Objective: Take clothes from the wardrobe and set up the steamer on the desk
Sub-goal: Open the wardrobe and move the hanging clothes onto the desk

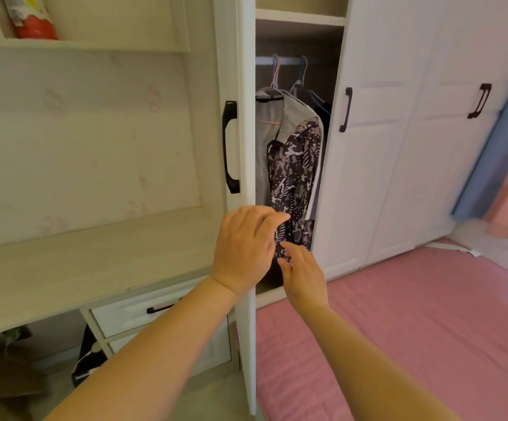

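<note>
The white wardrobe stands with its left door point(245, 132) swung open, edge towards me. Inside, a dark patterned garment point(296, 168) and a grey garment point(272, 117) hang on hangers from a rail point(289, 60). My left hand point(245, 249) reaches past the door edge, fingers bent and apart, at the patterned garment's lower part. Just below and right of it, my right hand point(303, 273) has its fingers spread at the garment's hem. Neither hand clearly grips the cloth. No steamer is in view.
A pale wooden desk point(73, 268) lies to the left with drawers point(134, 312) beneath and shelves above. A pink bed cover point(413, 314) fills the lower right, close to the wardrobe. The other wardrobe doors point(377, 147) are closed. A dark object point(87, 357) stands under the desk.
</note>
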